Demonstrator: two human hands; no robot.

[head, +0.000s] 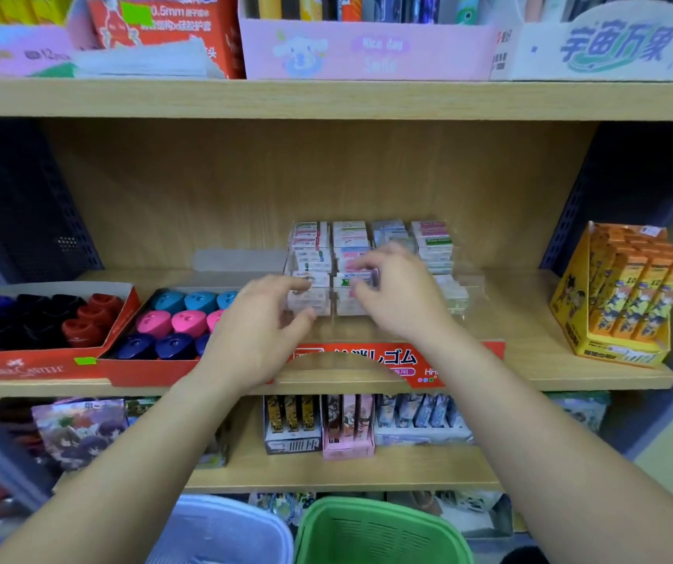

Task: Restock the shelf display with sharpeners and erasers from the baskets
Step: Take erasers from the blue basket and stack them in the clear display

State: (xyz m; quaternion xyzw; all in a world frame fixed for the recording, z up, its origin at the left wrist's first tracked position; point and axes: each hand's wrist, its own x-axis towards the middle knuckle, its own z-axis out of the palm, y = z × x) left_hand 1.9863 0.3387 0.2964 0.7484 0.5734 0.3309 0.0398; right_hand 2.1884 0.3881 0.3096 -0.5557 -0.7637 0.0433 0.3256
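Pinching a dark eraser (374,277), the right hand (397,295) is crowded by the left hand (259,331), which is clasped round the front stack (313,298). Neighbouring stacks (434,243) may be toppled by a nudge.

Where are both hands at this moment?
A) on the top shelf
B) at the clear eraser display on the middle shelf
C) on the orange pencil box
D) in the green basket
B: the left hand and right hand are both at the front rows of the eraser display.
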